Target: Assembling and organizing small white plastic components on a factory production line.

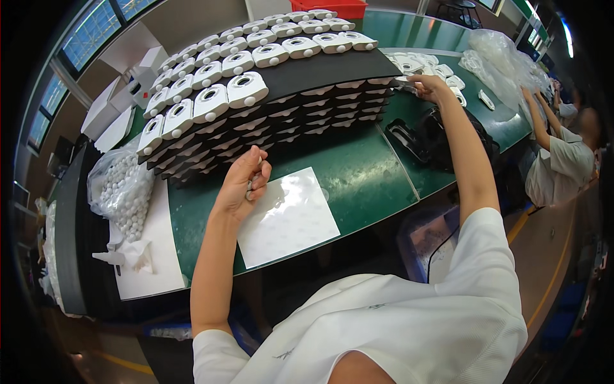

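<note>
My left hand [245, 181] is raised over the near table, its fingers curled around small white balls [249, 186] that show partly between them. My right hand [430, 88] is stretched to the right end of the black tray stack, fingertips pinched on something pale that I cannot make out. Close beyond it lies a loose pile of white plastic housings [409, 63]. On the stacked black trays [307, 75], rows of white housings [245, 89] stand, each with a round dark-ringed opening and a white ball at its near end.
A clear bag of white balls [121, 185] sits left on white card. A glossy white sheet [288, 221] lies before me on the green table [358, 173]. Right are a black bag [441, 137] and clear plastic bags [502, 61]; behind, a red bin [332, 8]. Another person [563, 153] works at far right.
</note>
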`<state>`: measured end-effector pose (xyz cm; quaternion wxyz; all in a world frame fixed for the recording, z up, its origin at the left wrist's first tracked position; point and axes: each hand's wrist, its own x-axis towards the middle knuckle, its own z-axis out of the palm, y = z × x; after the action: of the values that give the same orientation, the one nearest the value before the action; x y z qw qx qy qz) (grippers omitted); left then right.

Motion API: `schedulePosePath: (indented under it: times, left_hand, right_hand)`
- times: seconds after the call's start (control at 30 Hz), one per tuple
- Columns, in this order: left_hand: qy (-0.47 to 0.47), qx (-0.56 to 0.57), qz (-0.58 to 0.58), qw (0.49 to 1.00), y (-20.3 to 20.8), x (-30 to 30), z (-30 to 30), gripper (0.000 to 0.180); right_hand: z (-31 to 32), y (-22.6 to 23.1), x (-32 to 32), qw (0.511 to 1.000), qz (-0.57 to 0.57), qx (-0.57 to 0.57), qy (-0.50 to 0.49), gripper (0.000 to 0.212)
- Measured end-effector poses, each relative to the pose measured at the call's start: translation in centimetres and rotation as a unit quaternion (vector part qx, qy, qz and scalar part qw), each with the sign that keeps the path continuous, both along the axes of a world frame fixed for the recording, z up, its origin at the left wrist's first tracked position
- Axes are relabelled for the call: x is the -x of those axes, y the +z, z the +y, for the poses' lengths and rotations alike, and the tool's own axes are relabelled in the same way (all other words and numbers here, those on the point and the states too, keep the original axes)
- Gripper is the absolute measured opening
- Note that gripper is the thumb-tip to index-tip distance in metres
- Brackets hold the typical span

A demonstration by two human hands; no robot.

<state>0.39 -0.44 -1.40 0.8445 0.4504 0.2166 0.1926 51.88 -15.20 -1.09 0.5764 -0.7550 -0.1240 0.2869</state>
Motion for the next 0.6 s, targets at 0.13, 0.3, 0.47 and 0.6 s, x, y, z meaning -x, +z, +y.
schedulePosePath:
  times: [0.13,0.3,0.47,0.6]
  left_hand:
    - [0.018,-0.013,0.011,1.000,-0.1,0.0,-0.1,0.038]
    - [0.015,0.001,-0.029,0.999,0.1,0.0,-0.2,0.039]
    - [0.030,-0.015,-0.078,0.996,0.5,-0.2,-0.6,0.029]
    - [0.050,-0.026,-0.090,0.994,0.2,-0.1,-0.1,0.027]
  right_hand:
    - [-1.9,1.8,0.3,0.999,0.054,-0.005,0.004,0.021]
    - [-5.8,5.8,4.8,0.994,-0.099,0.043,0.006,0.017]
    - [-8.0,7.6,16.1,0.956,-0.238,-0.166,0.052,0.027]
    - [-7.3,5.5,26.1,0.936,-0.236,-0.229,0.127,0.018]
